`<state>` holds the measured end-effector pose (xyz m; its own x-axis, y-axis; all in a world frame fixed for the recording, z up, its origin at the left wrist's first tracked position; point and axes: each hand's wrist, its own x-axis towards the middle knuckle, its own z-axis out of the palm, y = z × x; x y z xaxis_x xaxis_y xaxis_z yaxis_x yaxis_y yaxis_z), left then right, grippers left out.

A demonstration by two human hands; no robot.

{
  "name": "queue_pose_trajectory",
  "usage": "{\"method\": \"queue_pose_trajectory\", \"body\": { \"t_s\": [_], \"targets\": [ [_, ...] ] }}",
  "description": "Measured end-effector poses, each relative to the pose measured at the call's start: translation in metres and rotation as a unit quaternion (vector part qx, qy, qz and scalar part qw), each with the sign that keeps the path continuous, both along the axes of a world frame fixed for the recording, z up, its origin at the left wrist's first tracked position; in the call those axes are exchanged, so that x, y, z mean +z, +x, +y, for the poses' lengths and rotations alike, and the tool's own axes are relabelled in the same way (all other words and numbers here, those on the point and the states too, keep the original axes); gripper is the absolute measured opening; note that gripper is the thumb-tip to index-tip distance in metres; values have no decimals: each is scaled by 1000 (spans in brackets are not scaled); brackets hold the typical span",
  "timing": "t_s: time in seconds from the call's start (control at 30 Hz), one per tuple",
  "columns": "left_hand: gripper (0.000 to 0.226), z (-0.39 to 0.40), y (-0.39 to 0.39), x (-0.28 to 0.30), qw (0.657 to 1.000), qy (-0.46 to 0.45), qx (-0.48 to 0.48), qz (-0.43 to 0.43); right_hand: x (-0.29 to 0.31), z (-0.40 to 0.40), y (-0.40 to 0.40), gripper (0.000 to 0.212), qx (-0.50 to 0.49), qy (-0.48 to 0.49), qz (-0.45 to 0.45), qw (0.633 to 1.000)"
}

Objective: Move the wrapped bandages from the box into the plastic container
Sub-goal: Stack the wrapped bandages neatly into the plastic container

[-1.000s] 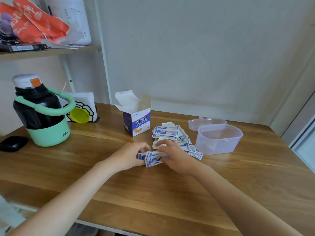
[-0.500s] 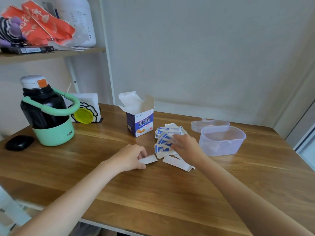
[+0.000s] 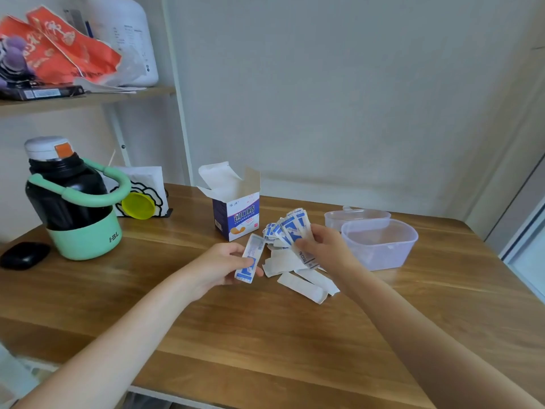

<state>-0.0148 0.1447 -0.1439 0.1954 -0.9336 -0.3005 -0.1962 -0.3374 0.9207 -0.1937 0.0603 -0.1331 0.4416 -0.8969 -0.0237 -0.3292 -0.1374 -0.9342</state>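
The right hand (image 3: 321,246) holds a fanned bunch of bandages (image 3: 290,228), its grip curled round their lower ends so the wrappers stand up and lean away to the left. The container (image 3: 380,243) sits just to the right of that hand, open at the top and seemingly with nothing in it, its near wall almost at the knuckles. So the move I expect is short: a swing to the right and a drop over the rim. The bunch's long axis runs upright and slightly tilted; the container's opening looks wide enough to take it either way.

The left hand (image 3: 221,265) pinches a single bandage (image 3: 250,259) between thumb and fingers, long axis running up and away from the person. It is farther from the container, with the loose pile (image 3: 298,273) on the desk (image 3: 265,335) lying between. That pile is mostly white wrappers, spread in front of the right hand.

The box (image 3: 236,214) stands open behind both hands; I cannot see whether anything remains inside. A second clear tub (image 3: 356,216) sits touching the container's far side. The desk's right edge lies well clear beyond the container, and bare wood lies in front.
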Motion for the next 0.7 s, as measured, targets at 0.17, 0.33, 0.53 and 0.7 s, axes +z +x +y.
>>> {"method": "queue_pose_trajectory", "body": {
  "t_s": [0.17, 0.33, 0.53, 0.7],
  "targets": [
    [16, -11, -10, 1, 988, -37, -63, -137, 9, 7, 0, 25, 128, -219, 212, 944],
    [27, -24, -28, 3, 959, -88, -132, -236, 5, 10, -8, 22, 161, -295, 300, 893],
    [37, -30, -48, -3, 958, -100, -80, -256, -21, 8, -38, 46, 118, -387, 378, 833],
    [36, -27, -60, -19, 871, -84, -214, -434, -35, 4, -47, 47, 158, -373, 450, 796]
  ]
}}
